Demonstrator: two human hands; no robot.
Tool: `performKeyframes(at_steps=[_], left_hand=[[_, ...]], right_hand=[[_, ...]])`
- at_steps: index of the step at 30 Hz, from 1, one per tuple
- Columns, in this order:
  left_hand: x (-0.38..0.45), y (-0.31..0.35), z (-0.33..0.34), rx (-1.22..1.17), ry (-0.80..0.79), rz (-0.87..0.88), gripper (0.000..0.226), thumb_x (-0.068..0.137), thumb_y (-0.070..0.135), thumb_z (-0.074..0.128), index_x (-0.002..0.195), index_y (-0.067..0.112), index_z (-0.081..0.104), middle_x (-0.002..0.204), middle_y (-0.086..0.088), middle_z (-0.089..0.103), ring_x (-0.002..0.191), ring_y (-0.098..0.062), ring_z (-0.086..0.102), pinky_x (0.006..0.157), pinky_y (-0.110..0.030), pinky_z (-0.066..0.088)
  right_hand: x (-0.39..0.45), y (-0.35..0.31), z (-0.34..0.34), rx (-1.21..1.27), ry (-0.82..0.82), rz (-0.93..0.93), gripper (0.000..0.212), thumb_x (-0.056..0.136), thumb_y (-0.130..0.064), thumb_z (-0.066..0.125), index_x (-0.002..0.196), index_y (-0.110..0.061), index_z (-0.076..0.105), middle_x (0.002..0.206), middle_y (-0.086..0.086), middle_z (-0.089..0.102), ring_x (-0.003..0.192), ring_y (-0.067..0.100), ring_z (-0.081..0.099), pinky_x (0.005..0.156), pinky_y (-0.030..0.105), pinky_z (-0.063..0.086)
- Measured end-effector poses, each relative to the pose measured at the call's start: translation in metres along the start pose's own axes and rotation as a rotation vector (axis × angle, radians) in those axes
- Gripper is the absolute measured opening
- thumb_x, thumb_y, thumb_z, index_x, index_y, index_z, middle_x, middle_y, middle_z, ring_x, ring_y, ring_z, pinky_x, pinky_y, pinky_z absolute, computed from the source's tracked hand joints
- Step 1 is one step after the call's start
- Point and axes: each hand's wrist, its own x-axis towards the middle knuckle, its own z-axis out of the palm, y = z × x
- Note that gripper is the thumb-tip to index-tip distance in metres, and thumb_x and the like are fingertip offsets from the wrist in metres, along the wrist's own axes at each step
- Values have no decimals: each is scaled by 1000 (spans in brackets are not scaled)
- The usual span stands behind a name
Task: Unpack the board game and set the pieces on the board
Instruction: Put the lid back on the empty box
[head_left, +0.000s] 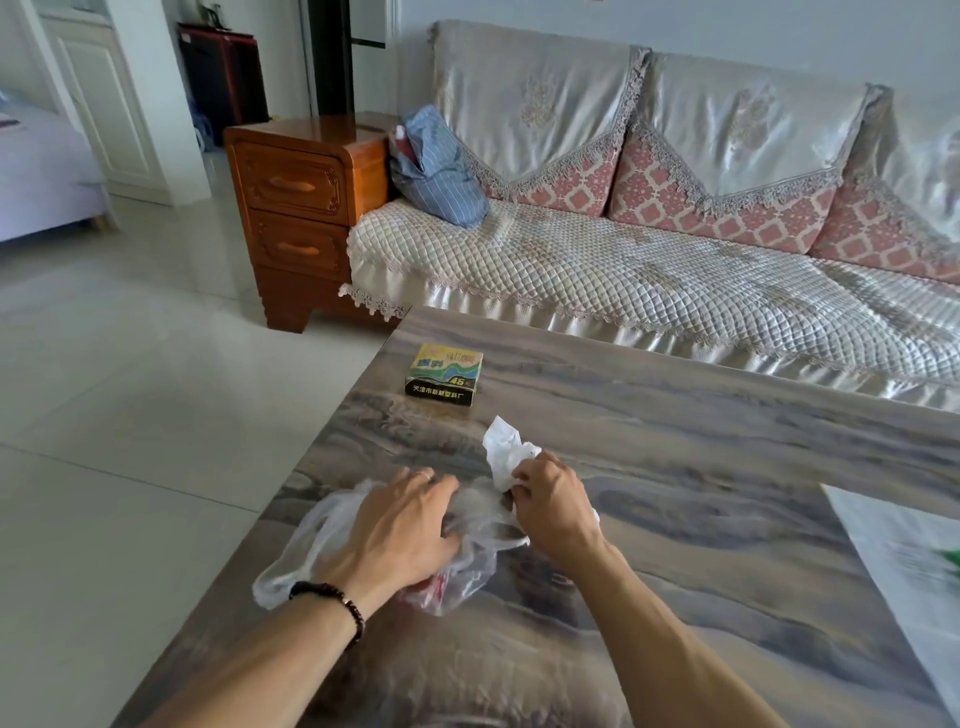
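Crumpled white paper (506, 457) is pinched in the right hand (550, 504), fingers and thumb curled round its lower end; the rest of the sheet sticks up and away from the knuckles, toward the far side of the table (701, 467). Can't tell what's printed on it or whether it's the folded board. Just left of that pinch, touching it, a clear plastic bag (467, 551) lies flat on the table top. Left hand (400, 530) rests on the bag with fingers bent and pressing into the film, fingertips pointing at the right hand; whether the fingers actually close round a fold is hidden, it reads as a press, not a clamp. Something red shows through the film under the left palm, near the wrist; too blurred to identify. Bag handles trail off behind the left wrist toward the table's near-left edge. Beaded bracelet (332, 597) on the left wrist, ring (426, 474) on a left finger. Beyond both hands, well apart from the grip, a small yellow-green box (444, 374) with black sides sits near the far-left table corner, lid on. To the right of the right forearm, at the frame edge, a white printed sheet (904, 571) lies flat on the table. Past the table: sofa (675, 270) with quilted cover, wooden drawer cabinet (301, 208) at its left end, blue striped bundle (436, 166) on the seat.
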Motion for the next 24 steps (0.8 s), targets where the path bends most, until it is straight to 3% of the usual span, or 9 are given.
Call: performKeyframes(at_steps=[2, 5, 10, 14, 17, 21, 24], left_hand=[[0, 5, -1, -16, 74, 54, 25, 89, 26, 58, 114, 23, 56, 109, 5, 63, 100, -16, 59, 75, -26, 47], [6, 21, -3, -69, 72, 94, 24, 88, 13, 57, 111, 20, 59, 108, 3, 66, 91, -16, 62, 63, -22, 39], [25, 87, -20, -204, 49, 216, 27, 88, 15, 59, 114, 24, 61, 107, 8, 68, 92, -14, 63, 65, -23, 41], [30, 167, -27, -359, -2, 338, 20, 86, 16, 58, 102, 25, 64, 93, 7, 71, 83, -15, 65, 63, -27, 46], [19, 247, -27, -491, -86, 495, 15, 89, 19, 59, 103, 18, 65, 93, 4, 71, 82, -15, 66, 68, -32, 53], [0, 338, -20, -629, -142, 636, 28, 89, 15, 60, 117, 18, 63, 104, 2, 70, 85, -11, 64, 61, -5, 39], [-34, 414, -8, -738, -267, 734, 31, 91, 17, 59, 122, 17, 60, 97, 5, 63, 77, 0, 57, 59, -3, 40]], right_hand=[[-5, 5, -10, 16, 11, 16, 9, 77, -6, 54, 73, -2, 61, 84, 15, 63, 79, 38, 56, 63, 35, 41], [-20, 14, -36, 43, 33, 49, 7, 76, -3, 52, 70, -1, 56, 71, 13, 59, 70, 36, 50, 61, 38, 41], [-59, 45, -110, 70, 163, 195, 15, 81, -4, 53, 87, 5, 63, 78, 17, 66, 75, 34, 58, 67, 38, 46], [-111, 68, -177, 83, 282, 308, 14, 84, -8, 56, 90, -3, 68, 77, 6, 67, 66, 18, 54, 54, 12, 38], [-165, 93, -227, 40, 428, 365, 14, 82, -6, 59, 90, -6, 70, 76, 1, 65, 68, 15, 55, 55, 9, 37], [-235, 119, -279, -19, 561, 483, 11, 82, -7, 60, 84, -11, 69, 63, -13, 55, 61, 9, 49, 51, 8, 34], [-311, 144, -314, -109, 671, 599, 8, 82, -7, 61, 83, -10, 68, 64, -8, 55, 62, 13, 50, 52, 14, 32]])
